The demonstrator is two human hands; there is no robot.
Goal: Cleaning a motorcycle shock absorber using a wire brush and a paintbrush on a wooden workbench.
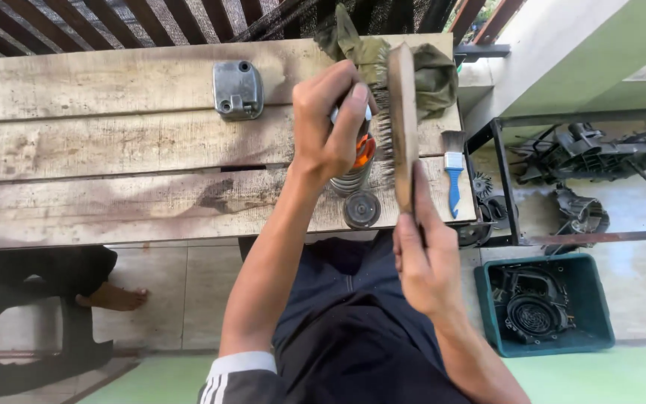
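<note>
My left hand (328,120) grips a metal part with a coil spring and an orange piece (358,168), holding it above the wooden bench (114,150). My right hand (422,258) holds a wooden-handled wire brush (401,112) by its handle, bristles turned left against the part. A round dark metal disc (361,209) lies on the bench just below the part.
A grey metal cover (238,90) lies on the bench. An olive rag (428,71) and a blue-handled paintbrush (454,176) sit at the bench's right end. A green crate (543,303) with engine parts stands on the floor. Another person's bare foot (114,298) shows at left.
</note>
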